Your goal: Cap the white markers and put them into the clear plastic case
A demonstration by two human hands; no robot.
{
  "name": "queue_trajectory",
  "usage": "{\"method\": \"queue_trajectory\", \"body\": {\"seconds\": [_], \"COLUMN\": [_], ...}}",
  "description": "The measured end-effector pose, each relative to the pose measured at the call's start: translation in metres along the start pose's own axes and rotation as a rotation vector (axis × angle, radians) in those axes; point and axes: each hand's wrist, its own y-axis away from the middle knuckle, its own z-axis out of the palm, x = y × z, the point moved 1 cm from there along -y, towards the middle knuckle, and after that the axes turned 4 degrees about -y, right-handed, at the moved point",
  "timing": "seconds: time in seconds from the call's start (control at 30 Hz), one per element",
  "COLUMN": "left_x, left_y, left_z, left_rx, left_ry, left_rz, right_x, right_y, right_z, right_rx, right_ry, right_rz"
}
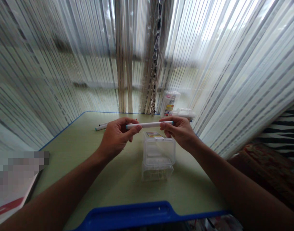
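Note:
A white marker pen (150,124) with teal ends is held level above the table, one end in each hand. My left hand (116,134) pinches its left end between thumb and fingers. At the other end, my right hand (178,130) grips it the same way. Below and slightly right of the pen stands a clear plastic box (158,154), its lid raised and a yellow label on it. Behind my left hand lie more pens (100,127), one with a teal tip and one with a dark tip, partly hidden by the hand.
The green table (108,192) has a blue rim with a blue tray edge (129,213) in front. At the back right stand a clear container (169,102) and a white packet (184,113). A flat item with a red stripe (9,205) lies left. String curtains (96,64) hang behind.

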Motion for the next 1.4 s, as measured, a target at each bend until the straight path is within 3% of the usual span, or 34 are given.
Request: {"method": "queue_trajectory", "body": {"seconds": [0.67,1.1,1.4], "left_x": [-0.009,-0.003,-0.002], "left_y": [-0.004,-0.004,-0.005], "left_z": [-0.002,-0.001,-0.002], "left_rx": [-0.041,-0.071,-0.063], "left_ry": [0.198,0.449,0.49], "left_rz": [-0.036,-0.119,-0.151], "right_x": [-0.002,-0.006,-0.011], "right_y": [-0.004,-0.003,-0.003], "right_z": [-0.003,-0.003,0.0], "right_rx": [0.013,0.019,0.029], "right_ry": [-0.156,-0.24,-0.307], "right_rz": [0.056,0.105,0.16]}}
